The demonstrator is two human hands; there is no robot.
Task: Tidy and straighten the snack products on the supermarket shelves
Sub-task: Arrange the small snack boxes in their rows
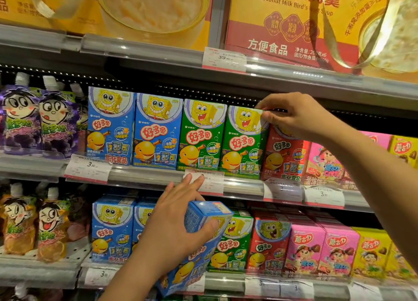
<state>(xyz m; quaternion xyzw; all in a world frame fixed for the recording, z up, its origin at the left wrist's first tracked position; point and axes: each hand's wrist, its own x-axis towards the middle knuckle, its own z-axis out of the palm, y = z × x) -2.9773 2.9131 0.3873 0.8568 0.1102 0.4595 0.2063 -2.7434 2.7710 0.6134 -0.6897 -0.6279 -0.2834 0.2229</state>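
My left hand (178, 223) grips a blue cartoon snack box (196, 251), tilted, in front of the lower shelf row. My right hand (294, 115) pinches the top right corner of a green snack box (244, 146) standing on the middle shelf. Left of it stand another green box (201, 137) and two blue boxes (156, 133). A red box (285, 155) stands to its right, partly hidden by my right hand and wrist.
Purple jelly pouches (36, 119) fill the middle shelf's left end, orange pouches (34, 223) the lower shelf. Pink boxes (325, 248) and yellow boxes (371, 253) stand at right. Large yellow gift boxes (282, 17) sit on the top shelf. Price tags (88, 168) line the shelf rails.
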